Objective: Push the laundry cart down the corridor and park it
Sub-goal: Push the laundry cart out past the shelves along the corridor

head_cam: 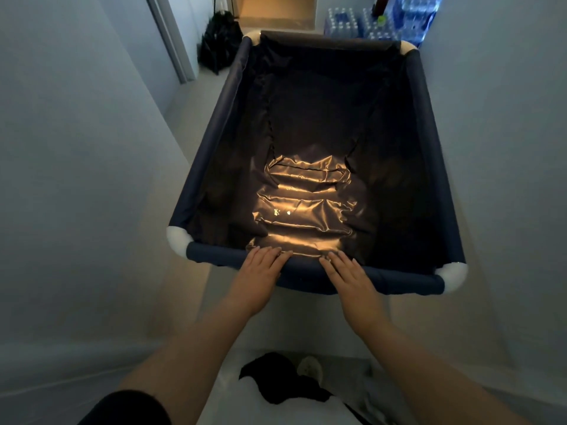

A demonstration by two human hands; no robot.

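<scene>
The laundry cart (221,105) is a deep, dark blue fabric bin on a frame with white corner joints, and it fills the narrow corridor in front of me. Nothing lies inside it; a warm patch of light falls on its shiny lining. My left hand (260,271) rests flat on the near top rail, fingers together and draped over its edge. My right hand (349,276) lies on the same rail just to the right, fingers spread slightly over the edge. Neither hand wraps fully around the rail.
White walls stand close on both sides of the cart. A black bag (219,41) sits on the floor at the far left by a door frame. Shrink-wrapped packs of water bottles (383,21) are stacked at the far right. A lit opening (276,9) lies straight ahead.
</scene>
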